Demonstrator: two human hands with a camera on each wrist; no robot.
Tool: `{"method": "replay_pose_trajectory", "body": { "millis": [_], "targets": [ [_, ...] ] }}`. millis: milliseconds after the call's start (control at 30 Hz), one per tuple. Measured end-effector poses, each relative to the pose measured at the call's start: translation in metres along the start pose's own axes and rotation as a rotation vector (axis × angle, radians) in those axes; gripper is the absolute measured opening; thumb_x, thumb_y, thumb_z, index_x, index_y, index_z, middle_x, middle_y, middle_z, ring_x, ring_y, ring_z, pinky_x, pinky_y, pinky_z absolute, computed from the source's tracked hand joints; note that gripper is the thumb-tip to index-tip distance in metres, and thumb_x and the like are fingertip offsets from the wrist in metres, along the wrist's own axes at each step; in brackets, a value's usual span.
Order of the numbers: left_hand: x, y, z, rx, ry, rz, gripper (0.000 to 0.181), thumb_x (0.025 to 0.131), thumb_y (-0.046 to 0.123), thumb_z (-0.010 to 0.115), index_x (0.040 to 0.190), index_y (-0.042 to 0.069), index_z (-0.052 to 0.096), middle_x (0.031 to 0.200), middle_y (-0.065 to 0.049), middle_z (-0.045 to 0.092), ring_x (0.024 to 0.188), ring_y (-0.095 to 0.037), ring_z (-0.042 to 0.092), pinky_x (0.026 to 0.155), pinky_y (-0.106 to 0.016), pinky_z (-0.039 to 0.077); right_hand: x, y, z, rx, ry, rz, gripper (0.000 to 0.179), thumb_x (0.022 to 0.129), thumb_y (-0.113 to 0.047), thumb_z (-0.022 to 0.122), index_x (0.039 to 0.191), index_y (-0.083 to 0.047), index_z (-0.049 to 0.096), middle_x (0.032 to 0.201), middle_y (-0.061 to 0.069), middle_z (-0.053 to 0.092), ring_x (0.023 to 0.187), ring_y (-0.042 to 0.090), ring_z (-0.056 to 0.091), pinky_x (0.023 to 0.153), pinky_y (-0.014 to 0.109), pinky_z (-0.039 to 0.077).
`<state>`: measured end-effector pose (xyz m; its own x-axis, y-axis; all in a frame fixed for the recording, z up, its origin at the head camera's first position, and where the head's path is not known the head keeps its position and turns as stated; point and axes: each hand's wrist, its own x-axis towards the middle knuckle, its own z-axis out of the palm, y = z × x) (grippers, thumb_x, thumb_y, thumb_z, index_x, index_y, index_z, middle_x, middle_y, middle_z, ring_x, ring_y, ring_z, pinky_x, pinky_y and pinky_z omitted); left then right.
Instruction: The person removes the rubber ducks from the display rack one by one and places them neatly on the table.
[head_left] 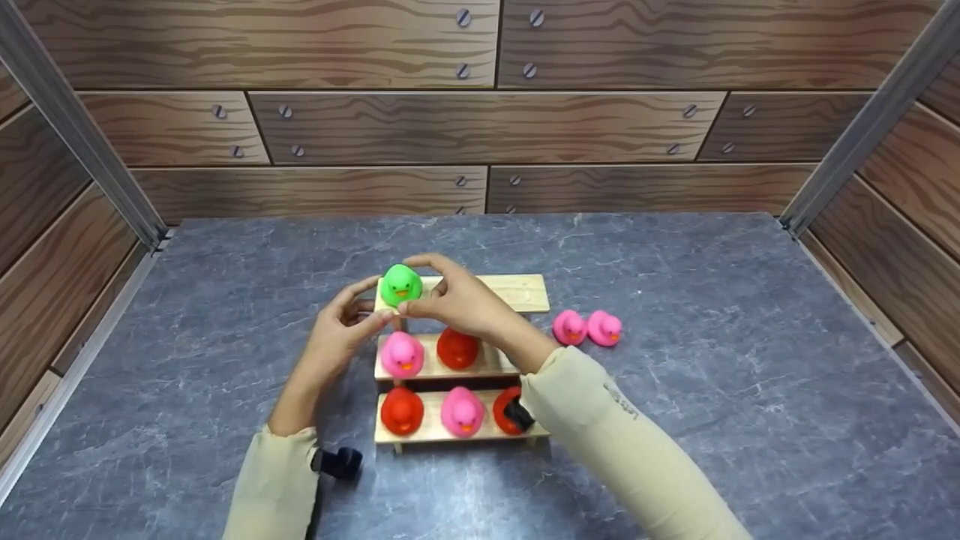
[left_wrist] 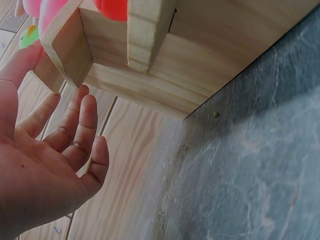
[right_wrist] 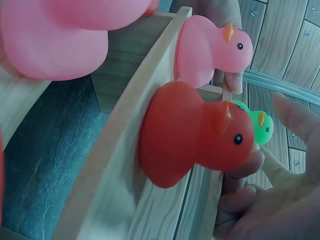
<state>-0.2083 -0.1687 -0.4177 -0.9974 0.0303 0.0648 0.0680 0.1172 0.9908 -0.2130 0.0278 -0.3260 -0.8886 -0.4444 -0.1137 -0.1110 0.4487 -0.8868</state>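
A three-tier wooden stand (head_left: 517,291) holds rubber ducks. The green duck (head_left: 401,285) sits upright on the top tier's left end. My right hand (head_left: 461,300) is around it, index finger behind and thumb by its front base; in the right wrist view a gap shows between one finger and the duck. At the stand's left end, my left hand (head_left: 337,330) touches the top tier with loosely bent fingers. On the middle tier are a pink duck (head_left: 403,355) and a red duck (head_left: 457,349). The bottom tier bears a red duck (head_left: 402,411), a pink duck (head_left: 462,412) and a partly hidden red duck (head_left: 506,409).
Two more pink ducks, one (head_left: 570,328) beside the other (head_left: 604,328), stand on the grey marbled table (head_left: 712,360) right of the stand. Wood-patterned walls (head_left: 480,127) enclose the back and sides. The right forearm crosses over the stand's right end.
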Motion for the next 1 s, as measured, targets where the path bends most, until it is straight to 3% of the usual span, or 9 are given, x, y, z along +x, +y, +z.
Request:
{"method": "replay_pose_trajectory", "body": {
  "millis": [533,733,1000],
  "targets": [
    [0.0004,0.0,0.0006,-0.02,0.002,-0.007,0.054,0.089,0.006,0.066,0.14,0.01,0.049,0.097,-0.005,0.067,0.083,-0.012,0.062,0.078,-0.022,0.048,0.0035,-0.0025,0.0024,-0.024,-0.021,-0.005,0.058,0.088,-0.019,0.07,0.141,-0.021,0.047,0.077,0.002,0.055,0.066,0.012,0.046,0.059,0.023,0.039],
    [0.001,0.0004,0.0012,-0.013,0.002,-0.005,0.054,0.088,0.006,0.068,0.139,0.011,0.05,0.101,-0.008,0.067,0.086,-0.015,0.063,0.079,-0.023,0.048,0.0054,-0.0024,0.0035,-0.032,0.017,-0.023,0.047,0.088,-0.017,0.07,0.132,-0.017,0.054,0.072,0.001,0.054,0.061,0.01,0.045,0.056,0.021,0.038],
    [0.0002,0.0012,-0.0009,0.011,-0.009,-0.016,0.054,0.089,0.009,0.067,0.14,0.01,0.049,0.111,-0.016,0.066,0.088,-0.01,0.062,0.081,-0.023,0.049,0.0057,-0.0027,0.0057,-0.055,0.068,-0.017,0.038,0.088,-0.018,0.071,0.124,-0.015,0.058,0.07,0.0,0.053,0.06,0.01,0.045,0.054,0.021,0.038]
  ]
}}
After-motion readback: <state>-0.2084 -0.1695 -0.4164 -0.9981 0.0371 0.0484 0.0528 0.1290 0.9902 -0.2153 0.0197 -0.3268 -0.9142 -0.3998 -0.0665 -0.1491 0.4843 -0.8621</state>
